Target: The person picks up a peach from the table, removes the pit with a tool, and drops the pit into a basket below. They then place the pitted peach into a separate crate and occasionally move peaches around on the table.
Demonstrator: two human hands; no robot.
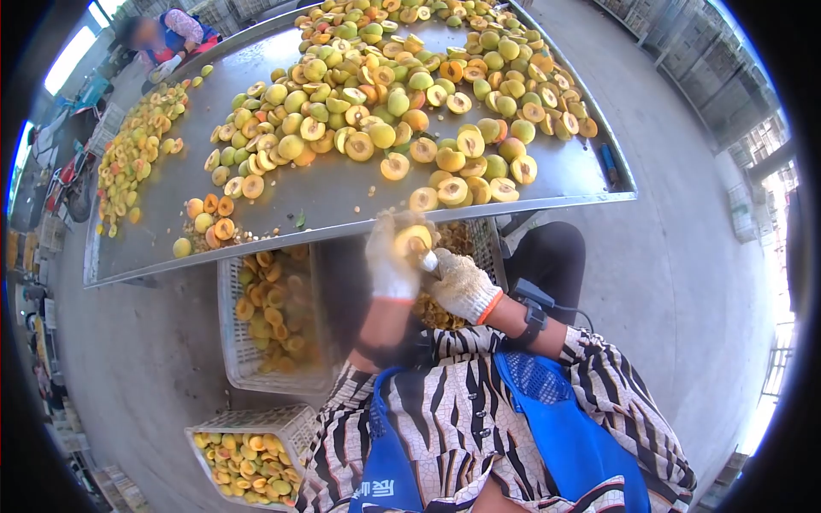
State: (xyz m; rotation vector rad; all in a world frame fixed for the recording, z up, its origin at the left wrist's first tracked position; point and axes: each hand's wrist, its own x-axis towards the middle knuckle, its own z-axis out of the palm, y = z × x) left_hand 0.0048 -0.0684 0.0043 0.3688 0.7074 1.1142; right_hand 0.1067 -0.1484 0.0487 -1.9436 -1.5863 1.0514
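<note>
My left hand, in a white knit glove and blurred by motion, grips an apricot half just off the table's near edge. Close beside it, my right hand, gloved in white with an orange cuff, is closed around a small hand tool. The tool's pale, shiny tip touches or nearly touches the fruit; its exact kind is hidden by the fingers. Beyond my hands, many cut apricots are heaped on the metal table, several showing stones inside.
Below the table edge stand a crate of orange halves and a crate of stones and scraps between my legs. Another full crate sits lower left. A person works at the table's far left by a second heap.
</note>
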